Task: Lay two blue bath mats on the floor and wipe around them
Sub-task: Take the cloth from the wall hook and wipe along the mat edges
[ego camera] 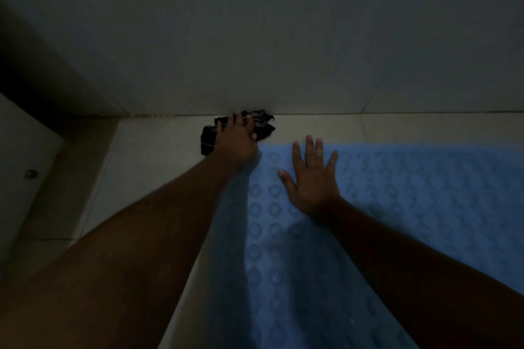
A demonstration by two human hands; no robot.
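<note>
A blue bath mat [397,193] with round raised dots lies flat on the pale tiled floor, filling the lower right. My right hand [312,178] rests flat on its upper left part, fingers spread and straight. My left hand [236,136] presses a black cloth [263,126] onto the floor just past the mat's far left corner, where the floor meets the wall. Its fingers lie over the cloth, and whether they curl round it is unclear. Only one mat is in view.
A grey tiled wall [269,37] rises right behind the cloth. A dark door frame or step [65,99] runs along the left, with a pale surface bearing a small metal stud [30,174]. Bare floor tile [136,167] lies left of the mat.
</note>
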